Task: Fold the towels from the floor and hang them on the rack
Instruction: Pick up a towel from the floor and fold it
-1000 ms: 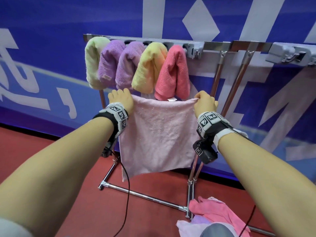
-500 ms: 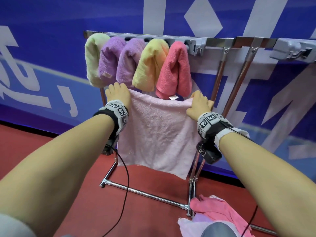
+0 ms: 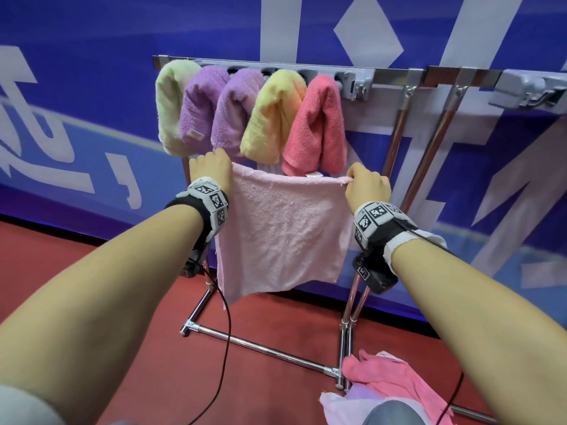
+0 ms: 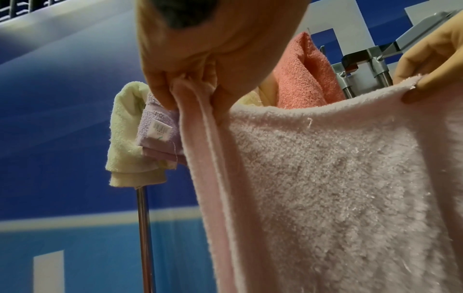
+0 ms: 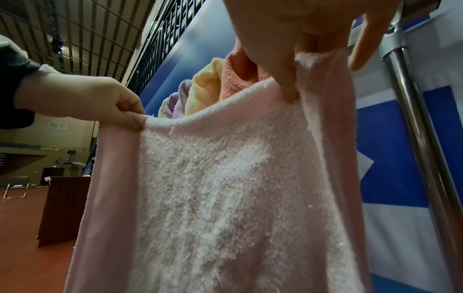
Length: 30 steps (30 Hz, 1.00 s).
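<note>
A pale pink towel (image 3: 285,231) hangs doubled between my hands in front of the metal rack (image 3: 414,79). My left hand (image 3: 211,170) pinches its upper left corner (image 4: 190,83). My right hand (image 3: 365,185) pinches the upper right corner (image 5: 300,65). Several folded towels hang on the rack's bar just above: a green one (image 3: 171,108), two purple ones (image 3: 202,102), a yellow one (image 3: 273,115) and a coral one (image 3: 319,124). The held towel's top edge sits just below their lower ends.
A pile of pink and lilac towels (image 3: 386,384) lies on the red floor by the rack's right foot. The rack's base bar (image 3: 260,351) runs across the floor below. The bar's right part (image 3: 460,78) is bare. A blue banner wall stands behind.
Both hands stayed on the towel's top corners. The lower edge swung, from low at left to low at right and back, and the towel hangs flatter now.
</note>
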### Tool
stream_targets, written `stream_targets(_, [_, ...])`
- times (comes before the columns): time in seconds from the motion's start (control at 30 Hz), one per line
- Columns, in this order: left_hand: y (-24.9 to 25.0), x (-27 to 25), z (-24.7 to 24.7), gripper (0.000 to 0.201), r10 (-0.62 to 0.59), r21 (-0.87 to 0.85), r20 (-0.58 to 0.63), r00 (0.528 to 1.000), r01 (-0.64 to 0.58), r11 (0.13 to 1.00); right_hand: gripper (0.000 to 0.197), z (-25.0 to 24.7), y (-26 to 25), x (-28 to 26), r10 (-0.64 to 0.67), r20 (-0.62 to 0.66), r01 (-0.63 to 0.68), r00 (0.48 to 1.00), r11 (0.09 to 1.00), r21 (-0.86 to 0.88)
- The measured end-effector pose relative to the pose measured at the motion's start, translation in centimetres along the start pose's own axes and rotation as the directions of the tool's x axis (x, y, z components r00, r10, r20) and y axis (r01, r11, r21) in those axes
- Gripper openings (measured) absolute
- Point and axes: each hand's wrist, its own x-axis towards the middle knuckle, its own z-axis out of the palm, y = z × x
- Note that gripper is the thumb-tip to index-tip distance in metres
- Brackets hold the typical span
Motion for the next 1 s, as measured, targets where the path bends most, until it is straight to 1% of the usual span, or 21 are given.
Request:
stream_targets(0.1, [-0.1, -0.3, -0.4, 0.026, 0.069, 0.043, 0.034, 0.997, -0.07, 0.997, 0.024, 0.1, 0.2, 0.2, -0.028, -0.029, 0.028, 0.999, 1.0, -0.002])
stream_targets(0.2, [-0.3, -0.7, -0.6, 0.027, 0.121, 0.139, -0.001, 0.993, -0.12, 0.983, 0.037, 0.1, 0.5, 0.1, -0.037, -0.008, 0.037, 0.999, 0.999, -0.015])
stream_targets(0.27, [-0.4, -0.9, -0.8, 0.028, 0.148, 0.188, -0.014, 0.989, -0.143, 0.972, 0.039, 0.0, 0.6, 0.0, -0.05, 0.006, 0.05, 0.999, 0.997, -0.064])
stream_targets(0.33, [-0.4, -0.8, -1.0, 0.028, 0.148, 0.169, 0.016, 0.989, -0.149, 0.974, 0.033, 0.0, 0.8, 0.0, -0.058, -0.03, 0.052, 0.998, 0.987, -0.152])
stream_targets(0.4, [-0.4, -1.0, -1.2, 0.029, 0.132, 0.101, 0.041, 0.99, -0.136, 0.986, 0.028, -0.1, 1.1, 0.0, -0.075, -0.089, 0.055, 0.993, 0.976, -0.213])
stream_targets(0.5, [-0.4, -1.4, -1.1, 0.028, 0.178, 0.037, 0.041, 0.983, -0.18, 0.983, 0.025, -0.3, 1.2, -0.1, -0.089, -0.113, 0.062, 0.99, 0.974, -0.217])
stream_targets(0.57, [-0.4, -1.5, -1.2, 0.027, 0.193, -0.002, 0.04, 0.98, -0.193, 0.981, 0.026, -0.5, 1.0, -0.2, -0.058, -0.11, 0.041, 0.992, 0.988, -0.147])
stream_targets(0.67, [-0.3, -1.6, -1.6, 0.027, 0.157, -0.051, 0.014, 0.988, -0.156, 0.986, 0.029, -0.6, 0.7, -0.3, 0.026, -0.087, -0.029, 0.996, 0.999, -0.022])
stream_targets(0.77, [-0.4, -1.7, -1.8, 0.03, 0.108, -0.087, -0.004, 0.994, -0.108, 0.99, 0.029, -0.8, 0.5, -0.4, 0.038, -0.085, -0.036, 0.996, 0.999, 0.027])
stream_targets(0.83, [-0.6, -1.6, -1.7, 0.029, 0.075, -0.181, -0.051, 0.996, -0.083, 0.98, 0.027, -0.9, 0.5, -0.3, 0.042, -0.116, -0.023, 0.992, 0.987, 0.159])
stream_targets(0.87, [-0.6, -1.5, -1.5, 0.027, 0.077, -0.243, -0.087, 0.993, -0.097, 0.965, 0.026, -0.8, 0.5, -0.3, 0.045, -0.128, -0.011, 0.991, 0.967, 0.254])
stream_targets(0.9, [-0.5, -1.3, -1.4, 0.025, 0.101, -0.31, -0.132, 0.986, -0.138, 0.941, 0.024, -0.8, 0.4, -0.3, 0.028, -0.139, 0.022, 0.99, 0.938, 0.345])
stream_targets(0.93, [-0.3, -1.1, -1.3, 0.023, 0.144, -0.372, -0.18, 0.973, -0.203, 0.906, 0.023, -0.7, 0.2, -0.2, -0.024, -0.151, 0.085, 0.988, 0.909, 0.408])
stream_targets(0.97, [0.2, -1.0, -1.3, 0.022, 0.198, -0.419, -0.225, 0.954, -0.278, 0.864, 0.022, -0.7, -0.2, -0.3, -0.111, -0.168, 0.175, 0.979, 0.884, 0.434])
stream_targets(1.0, [0.8, -1.0, -1.4, 0.022, 0.262, -0.448, -0.261, 0.929, -0.357, 0.819, 0.021, -0.7, -0.7, -0.3, -0.213, -0.183, 0.274, 0.96, 0.86, 0.431])
